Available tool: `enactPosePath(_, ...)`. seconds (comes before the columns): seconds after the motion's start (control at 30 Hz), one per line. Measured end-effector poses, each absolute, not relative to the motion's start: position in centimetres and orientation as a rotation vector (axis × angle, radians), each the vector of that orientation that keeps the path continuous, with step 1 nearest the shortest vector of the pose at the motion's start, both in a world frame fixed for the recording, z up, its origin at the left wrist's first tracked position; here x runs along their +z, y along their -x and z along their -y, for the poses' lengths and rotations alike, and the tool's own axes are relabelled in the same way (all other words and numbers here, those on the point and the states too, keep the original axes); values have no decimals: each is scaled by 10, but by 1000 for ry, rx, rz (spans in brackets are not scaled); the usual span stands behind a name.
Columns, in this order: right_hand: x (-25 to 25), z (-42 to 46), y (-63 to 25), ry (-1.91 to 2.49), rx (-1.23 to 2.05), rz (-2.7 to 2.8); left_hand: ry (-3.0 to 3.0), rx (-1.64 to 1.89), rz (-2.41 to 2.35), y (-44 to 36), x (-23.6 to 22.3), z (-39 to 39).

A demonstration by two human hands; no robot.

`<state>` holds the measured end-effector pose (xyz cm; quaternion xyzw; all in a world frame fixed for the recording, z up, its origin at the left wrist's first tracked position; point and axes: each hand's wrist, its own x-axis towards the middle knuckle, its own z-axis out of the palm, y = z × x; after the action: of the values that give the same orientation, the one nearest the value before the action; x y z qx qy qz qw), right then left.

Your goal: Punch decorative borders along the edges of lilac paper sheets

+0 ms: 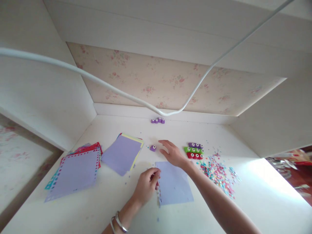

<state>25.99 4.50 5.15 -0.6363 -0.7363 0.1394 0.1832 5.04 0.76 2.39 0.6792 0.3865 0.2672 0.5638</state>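
A lavender paper sheet (pixel 174 185) lies in front of me, with a row of punched holes down its left edge. At that edge, near the top corner, is my left hand (pixel 147 182) with its fingers curled into a pinch. Whatever those fingers hold, if anything, is hidden. My right hand (pixel 172 153) reaches over the top of the sheet, thumb and fingers apart and nothing between them. Just left of its fingertips sits a small purple craft punch (pixel 152 148) with a white round top, not touched.
Left of centre lies a stack of lavender and yellow paper (pixel 122 152). Hole-edged sheets (pixel 75 172) pile up farther left. Purple, green and red punches (pixel 194 150) stand in rows at right, beside scattered confetti (pixel 219 172). Several purple punches (pixel 158 120) line the back. A white cable (pixel 136 99) hangs across.
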Motion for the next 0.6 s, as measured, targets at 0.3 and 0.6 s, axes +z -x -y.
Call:
enactPosePath(0.3, 41, 25, -284, 2060, 529, 2066, -1955, 813, -1039, -45, 18, -66)
enactPosePath(0.6, 40, 21, -285, 2103, 553, 1953, -2207, 754, -1013, -69, 9, -101)
